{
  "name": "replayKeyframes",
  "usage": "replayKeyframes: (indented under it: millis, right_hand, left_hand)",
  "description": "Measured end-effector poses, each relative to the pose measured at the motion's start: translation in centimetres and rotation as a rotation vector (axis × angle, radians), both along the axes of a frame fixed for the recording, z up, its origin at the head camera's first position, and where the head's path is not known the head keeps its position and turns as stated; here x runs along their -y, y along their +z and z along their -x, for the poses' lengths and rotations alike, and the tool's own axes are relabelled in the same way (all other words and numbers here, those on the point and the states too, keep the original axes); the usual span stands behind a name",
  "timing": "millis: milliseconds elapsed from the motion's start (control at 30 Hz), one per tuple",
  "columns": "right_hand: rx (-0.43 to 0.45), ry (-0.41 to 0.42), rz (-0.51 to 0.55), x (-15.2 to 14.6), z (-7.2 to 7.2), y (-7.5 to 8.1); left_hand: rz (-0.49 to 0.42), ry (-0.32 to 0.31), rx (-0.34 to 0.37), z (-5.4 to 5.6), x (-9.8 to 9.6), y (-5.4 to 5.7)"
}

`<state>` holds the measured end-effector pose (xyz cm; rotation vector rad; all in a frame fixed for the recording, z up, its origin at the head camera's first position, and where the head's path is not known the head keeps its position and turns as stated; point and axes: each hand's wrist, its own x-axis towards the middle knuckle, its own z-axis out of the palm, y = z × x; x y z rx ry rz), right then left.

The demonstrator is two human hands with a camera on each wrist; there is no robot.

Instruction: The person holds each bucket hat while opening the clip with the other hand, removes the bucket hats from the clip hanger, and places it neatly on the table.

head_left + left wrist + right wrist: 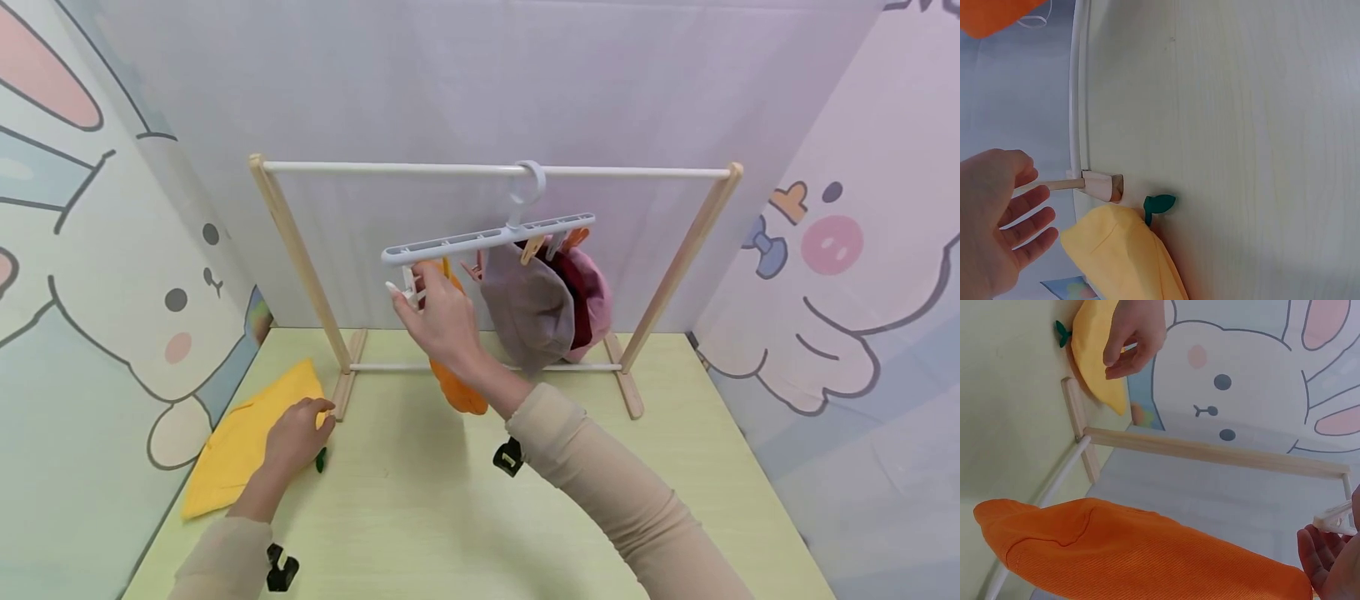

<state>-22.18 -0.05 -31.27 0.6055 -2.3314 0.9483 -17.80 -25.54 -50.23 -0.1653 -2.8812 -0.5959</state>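
Observation:
My right hand [447, 321] pinches a white clip [410, 285] at the left end of a pale hanger [453, 244]. Below and behind that hand hangs an orange cloth hat [459, 392], seen large in the right wrist view. My left hand [298, 433] hovers over a yellow hat [258, 425] with a green leaf-shaped tip [321, 459], its fingers loosely bent and holding nothing. In the left wrist view the yellow hat lies beyond the fingertips [1047, 240]. Further right on the hanger, a greyish-mauve hat [525, 304] and a pink hat [597, 304] hang from clips.
The hanger's hook loops over the white top bar [390, 168] of a wooden-legged rack [300, 254] on a pale table [570, 517]. Several clips, including an orange clip [576, 238], line the hanger. Cartoon-printed curtains [840, 333] enclose the table's sides.

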Motion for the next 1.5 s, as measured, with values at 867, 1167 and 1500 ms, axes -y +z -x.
replayKeyframes:
  millis: [867,1167,1500]
  right_hand:
    - [-0.043,0.078,-0.022,-0.8,-0.2,0.5]
    - [-0.033,0.088,-0.04,-1.5,-0.4,0.7]
    - [-0.109,0.113,-0.069,-2.6,-0.4,0.5]
  left_hand:
    - [-0.036,-0.097,-0.212,-1.1,-4.0,3.6]
    - [-0.045,-0.131,-0.299,-1.1,-5.3,4.3]
    - [-0.067,-0.164,-0.368,-1.1,-7.5,6.4]
